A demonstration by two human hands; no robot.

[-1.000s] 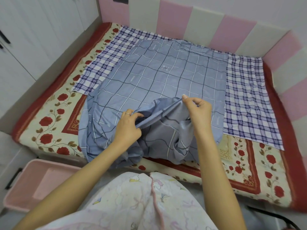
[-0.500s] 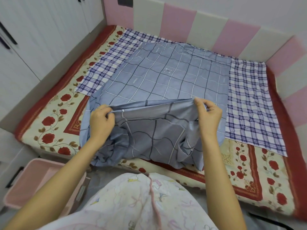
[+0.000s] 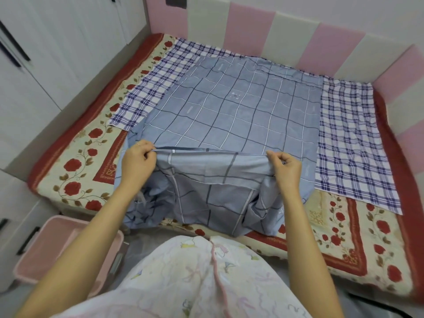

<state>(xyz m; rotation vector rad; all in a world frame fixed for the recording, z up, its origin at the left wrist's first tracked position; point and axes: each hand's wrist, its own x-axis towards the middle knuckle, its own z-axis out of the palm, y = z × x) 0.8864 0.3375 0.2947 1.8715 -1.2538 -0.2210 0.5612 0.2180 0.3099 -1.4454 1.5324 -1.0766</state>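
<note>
1. The left hand (image 3: 137, 160) pinches the near hem of the blue sheet (image 3: 229, 111), fingers curled tight round it.
2. The right hand (image 3: 285, 167) pinches the same hem, held taut between the two.
3. The sheet lies spread on the bed (image 3: 75, 161) over a plaid cloth (image 3: 348, 145), its near part hanging off the edge.

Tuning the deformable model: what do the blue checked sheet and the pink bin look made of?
Blue checked sheet: thin woven cloth, probably cotton, matte; it creases and hangs limply. Pink bin: seemingly rigid moulded plastic, smooth rim, faint sheen.
</note>
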